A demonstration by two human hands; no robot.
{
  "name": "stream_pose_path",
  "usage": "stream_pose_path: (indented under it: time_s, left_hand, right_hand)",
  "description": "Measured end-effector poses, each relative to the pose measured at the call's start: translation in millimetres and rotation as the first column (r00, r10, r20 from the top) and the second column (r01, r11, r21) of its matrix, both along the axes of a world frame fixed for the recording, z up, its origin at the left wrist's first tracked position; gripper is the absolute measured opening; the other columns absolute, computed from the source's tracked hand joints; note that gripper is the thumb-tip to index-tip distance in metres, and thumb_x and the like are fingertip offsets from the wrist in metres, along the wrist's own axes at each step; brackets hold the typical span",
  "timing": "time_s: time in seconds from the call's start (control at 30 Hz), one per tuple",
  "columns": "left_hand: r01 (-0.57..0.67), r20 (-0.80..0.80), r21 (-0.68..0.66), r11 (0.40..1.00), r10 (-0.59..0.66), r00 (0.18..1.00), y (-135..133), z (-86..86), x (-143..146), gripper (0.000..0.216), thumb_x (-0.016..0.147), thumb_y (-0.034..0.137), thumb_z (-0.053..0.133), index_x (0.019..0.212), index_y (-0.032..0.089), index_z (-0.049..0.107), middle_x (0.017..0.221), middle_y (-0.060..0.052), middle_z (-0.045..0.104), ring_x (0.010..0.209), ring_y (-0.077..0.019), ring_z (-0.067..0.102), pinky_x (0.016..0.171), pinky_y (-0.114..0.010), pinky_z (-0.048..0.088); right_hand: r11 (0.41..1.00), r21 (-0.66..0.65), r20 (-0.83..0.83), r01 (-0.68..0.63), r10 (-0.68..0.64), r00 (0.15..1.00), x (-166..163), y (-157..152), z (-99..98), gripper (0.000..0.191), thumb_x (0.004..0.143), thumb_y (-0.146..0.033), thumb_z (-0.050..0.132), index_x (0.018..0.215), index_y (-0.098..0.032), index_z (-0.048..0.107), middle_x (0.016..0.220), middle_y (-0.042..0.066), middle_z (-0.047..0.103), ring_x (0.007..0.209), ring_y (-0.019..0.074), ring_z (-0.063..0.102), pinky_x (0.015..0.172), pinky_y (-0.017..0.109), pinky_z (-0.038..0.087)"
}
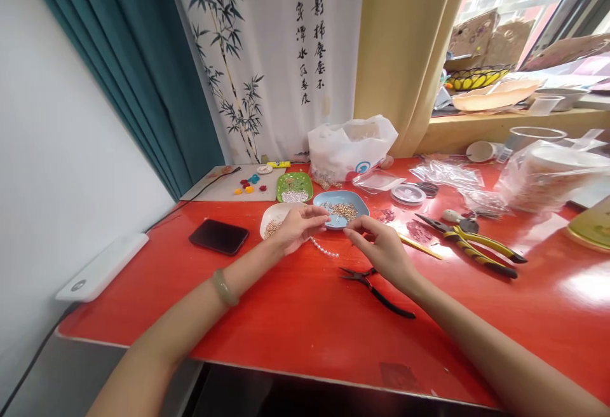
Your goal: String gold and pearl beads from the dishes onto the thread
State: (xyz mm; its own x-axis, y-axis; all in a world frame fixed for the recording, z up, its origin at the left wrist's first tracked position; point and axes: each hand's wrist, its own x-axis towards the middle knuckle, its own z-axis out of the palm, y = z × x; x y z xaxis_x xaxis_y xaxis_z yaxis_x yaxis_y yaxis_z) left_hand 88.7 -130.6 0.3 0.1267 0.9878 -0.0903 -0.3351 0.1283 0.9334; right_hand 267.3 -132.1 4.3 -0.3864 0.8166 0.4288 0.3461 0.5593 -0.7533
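My left hand [299,227] is closed in a pinch in front of the blue dish. A short string of white pearl beads [325,249] trails from beneath its fingers down to the red table. My right hand [379,246] faces it from the right, thumb and fingertips pressed together; whatever they pinch is too small to make out. Just beyond the fingers sits the blue dish [365,208] with gold beads [350,211]. A white dish [265,218] of small gold beads is partly hidden by my left hand. Black-handled pliers [388,298] lie below my right hand.
Yellow-and-black pliers [476,248] and a yellow stick [422,248] lie to the right. At the back stand a green dish [307,182] and a white plastic bag [352,143]. A phone [219,237] rests at left. Clear bags [448,174] cover the back right.
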Motion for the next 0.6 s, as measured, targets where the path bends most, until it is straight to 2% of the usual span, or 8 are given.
stream_pose_path:
  time_s: [0.2,0.6]
  left_hand:
    - [0.057,0.107,-0.005,0.998,-0.056,0.993,-0.2,-6.5,0.3,0.016,0.061,0.015,0.071,0.073,0.01,0.063,0.069,-0.001,0.061,0.061,-0.0047,0.056,0.063,-0.016,0.044]
    - [0.035,0.152,-0.048,0.998,-0.027,0.988,-2.5,-8.1,4.7,0.015,0.059,0.011,0.072,0.072,0.01,0.065,0.071,-0.001,0.063,0.063,-0.0054,0.058,0.064,-0.014,0.047]
  right_hand:
    - [1.0,0.009,-0.027,-0.018,0.019,0.999,-0.2,-3.1,1.0,0.014,0.076,-0.023,0.047,0.063,-0.018,0.05,0.063,0.001,0.057,0.058,0.0113,0.05,0.053,0.023,0.039]
    - [1.0,-0.015,-0.006,-0.006,0.006,1.0,-1.0,-2.4,-4.5,0.013,0.072,-0.018,0.046,0.059,-0.018,0.048,0.059,-0.001,0.055,0.055,0.0103,0.048,0.051,0.022,0.038]
